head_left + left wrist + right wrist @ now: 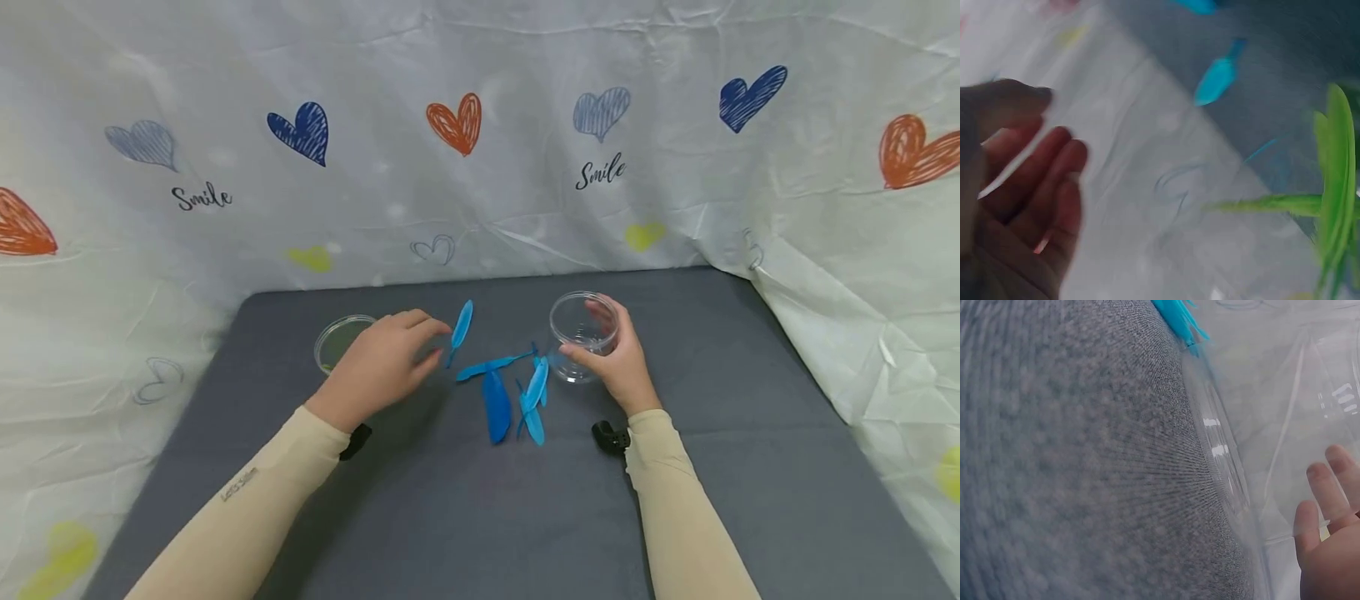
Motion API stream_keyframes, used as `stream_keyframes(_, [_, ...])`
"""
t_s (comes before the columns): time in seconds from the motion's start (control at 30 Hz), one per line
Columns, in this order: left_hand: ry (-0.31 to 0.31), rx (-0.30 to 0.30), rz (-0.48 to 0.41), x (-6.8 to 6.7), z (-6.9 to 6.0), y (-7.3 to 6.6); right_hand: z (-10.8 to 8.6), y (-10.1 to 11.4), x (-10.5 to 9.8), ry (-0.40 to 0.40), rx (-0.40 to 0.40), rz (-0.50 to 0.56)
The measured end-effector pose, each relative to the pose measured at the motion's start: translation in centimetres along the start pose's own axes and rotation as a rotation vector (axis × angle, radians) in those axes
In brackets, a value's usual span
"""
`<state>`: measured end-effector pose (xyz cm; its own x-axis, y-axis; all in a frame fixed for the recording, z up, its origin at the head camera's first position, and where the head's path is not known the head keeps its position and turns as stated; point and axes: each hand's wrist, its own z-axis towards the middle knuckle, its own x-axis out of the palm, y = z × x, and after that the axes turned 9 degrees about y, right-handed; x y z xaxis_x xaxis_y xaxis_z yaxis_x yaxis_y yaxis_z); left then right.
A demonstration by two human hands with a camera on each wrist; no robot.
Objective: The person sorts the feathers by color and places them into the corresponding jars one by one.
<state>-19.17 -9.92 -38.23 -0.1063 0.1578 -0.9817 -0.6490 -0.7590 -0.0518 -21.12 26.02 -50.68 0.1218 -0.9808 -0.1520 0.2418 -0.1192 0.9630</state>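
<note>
One clear cup (319, 332) at far left on grey table (465, 517), partly hidden by left hand (386, 358), green inside. Loosely bent fingers, thumb apart, nothing held. Lone light-blue feather (462, 323) just beside that hand; contact unclear. Farther right, loose cluster of blue feathers (497, 404), some crossing. Then second cup (576, 373), clear, upright, gripped by right hand (626, 358), thumb on near side, fingers around far side.

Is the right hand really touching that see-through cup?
Touching. The head view shows the right hand holding the clear cup, its thumb in front and fingers behind.
</note>
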Motion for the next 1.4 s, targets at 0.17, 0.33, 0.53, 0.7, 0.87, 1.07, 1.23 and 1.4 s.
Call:
stream_keyframes(0.17, [0.205,0.080,0.340,2.3,2.9,0.5,0.1,0.0,0.2,-0.001,0.000,0.002])
stream_keyframes(0.33, [0.285,0.187,0.577,4.6,4.4,0.6,0.1,0.0,0.1,-0.008,-0.007,-0.008])
stream_keyframes(0.53, [0.280,0.260,0.663,6.8,4.2,0.6,0.2,0.2,0.2,-0.016,-0.014,-0.031])
stream_keyframes(0.7, [0.253,0.258,0.653,8.0,3.5,0.7,0.1,0.1,0.4,-0.016,-0.008,-0.037])
stream_keyframes(0.87, [0.213,0.267,0.669,8.7,3.7,0.9,0.1,0.0,0.2,-0.023,-0.006,-0.052])
stream_keyframes(1.07, [0.180,0.301,0.705,9.0,3.8,1.0,0.1,0.0,0.1,-0.023,-0.004,-0.054])
stream_keyframes(1.23, [0.182,0.324,0.708,9.0,4.1,1.1,0.1,0.1,0.0,-0.019,-0.007,-0.048])
stream_keyframes(1.4, [0.194,0.331,0.726,8.5,4.3,1.2,0.2,0.0,0.2,-0.021,-0.013,-0.035])
